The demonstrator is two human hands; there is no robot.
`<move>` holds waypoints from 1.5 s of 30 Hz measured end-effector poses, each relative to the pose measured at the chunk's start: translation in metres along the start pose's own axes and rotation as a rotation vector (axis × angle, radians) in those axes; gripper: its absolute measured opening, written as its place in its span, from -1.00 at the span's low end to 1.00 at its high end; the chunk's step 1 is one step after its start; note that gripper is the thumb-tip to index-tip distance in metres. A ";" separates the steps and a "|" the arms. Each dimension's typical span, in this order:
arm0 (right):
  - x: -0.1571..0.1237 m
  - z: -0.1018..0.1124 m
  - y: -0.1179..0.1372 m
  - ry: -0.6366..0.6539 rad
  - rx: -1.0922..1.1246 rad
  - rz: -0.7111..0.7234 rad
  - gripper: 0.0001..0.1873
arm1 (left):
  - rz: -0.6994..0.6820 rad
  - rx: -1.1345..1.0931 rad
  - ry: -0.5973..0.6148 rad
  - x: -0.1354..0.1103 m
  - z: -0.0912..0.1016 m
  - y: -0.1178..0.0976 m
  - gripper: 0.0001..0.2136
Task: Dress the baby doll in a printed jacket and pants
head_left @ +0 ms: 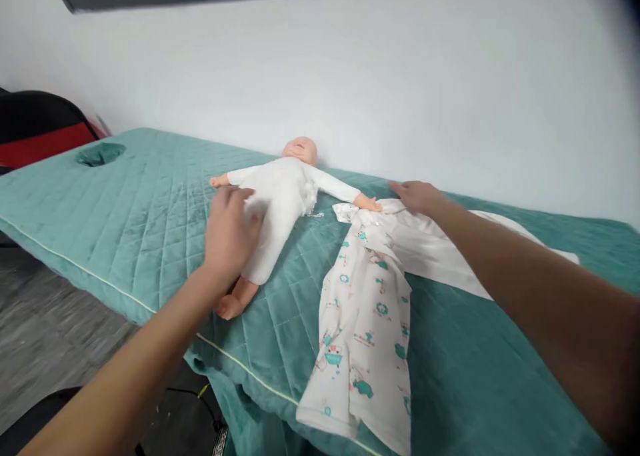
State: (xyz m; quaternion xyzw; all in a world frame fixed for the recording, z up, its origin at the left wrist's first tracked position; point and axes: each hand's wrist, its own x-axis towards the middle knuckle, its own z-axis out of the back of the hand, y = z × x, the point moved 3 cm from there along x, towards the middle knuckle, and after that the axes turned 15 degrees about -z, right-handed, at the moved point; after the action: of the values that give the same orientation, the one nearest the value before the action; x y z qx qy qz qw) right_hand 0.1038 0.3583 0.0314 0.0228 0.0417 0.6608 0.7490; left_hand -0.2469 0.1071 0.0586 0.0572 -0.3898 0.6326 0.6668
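Observation:
A baby doll (283, 183) with a white cloth body lies on its back on a green quilted cover. White stuffing shows at its side. My left hand (233, 226) is over the doll's lower body and hides one of its legs; the fingers are apart and hold nothing. To the right lies a white printed baby garment (370, 309) with teal and pink pictures, its lower end reaching the cover's front edge. The doll's hand rests by the garment's top. My right hand (417, 195) is at that top end, fingers stretched out; whether it touches the cloth is hard to tell.
Plain white cloth (445, 256) extends right from the garment, partly behind my right forearm. The green cover (150, 223) lies over a bed with a face hole (101, 154) at the left. A white wall (350, 76) stands behind. A black and red chair (45, 133) is at far left.

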 end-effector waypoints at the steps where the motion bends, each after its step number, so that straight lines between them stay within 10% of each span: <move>1: -0.007 0.001 -0.024 0.026 -0.059 -0.047 -0.22 | -0.109 -0.037 0.065 -0.006 -0.007 -0.023 -0.65; 5: -0.056 0.017 -0.076 0.111 -0.294 0.018 -0.40 | -0.222 -0.102 0.503 -0.043 -0.058 -0.105 -0.51; 10: -0.120 0.063 -0.094 0.024 -0.334 0.098 -0.56 | -0.141 -0.249 0.589 -0.071 -0.099 -0.176 -0.58; 16: -0.195 0.123 -0.109 -0.117 -0.114 0.243 -0.54 | -0.653 -0.624 0.464 -0.080 -0.073 -0.274 -0.57; 21: -0.274 0.161 -0.130 -0.058 0.097 0.523 -0.65 | -0.619 -0.413 0.009 -0.063 -0.053 -0.317 -0.51; 28: -0.344 0.189 -0.191 -0.020 0.158 0.556 -0.67 | -0.718 -0.208 0.222 -0.057 -0.042 -0.368 -0.77; 36: -0.352 0.151 -0.252 0.263 0.486 0.108 -0.30 | -0.445 -0.228 0.020 -0.056 -0.020 -0.399 -0.74; 41: -0.371 0.099 -0.219 0.516 1.102 0.151 -0.28 | -0.459 -0.632 0.036 -0.090 -0.012 -0.403 -0.68; 45: -0.382 0.059 -0.174 0.538 1.469 0.257 -0.37 | -0.601 -0.600 0.155 -0.130 -0.005 -0.358 -0.48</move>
State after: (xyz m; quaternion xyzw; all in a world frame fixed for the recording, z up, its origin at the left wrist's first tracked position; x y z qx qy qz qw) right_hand 0.2345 -0.0411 0.0868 0.3551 0.6439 0.5284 0.4243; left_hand 0.0866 -0.0625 0.1272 -0.0760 -0.4711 0.2714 0.8358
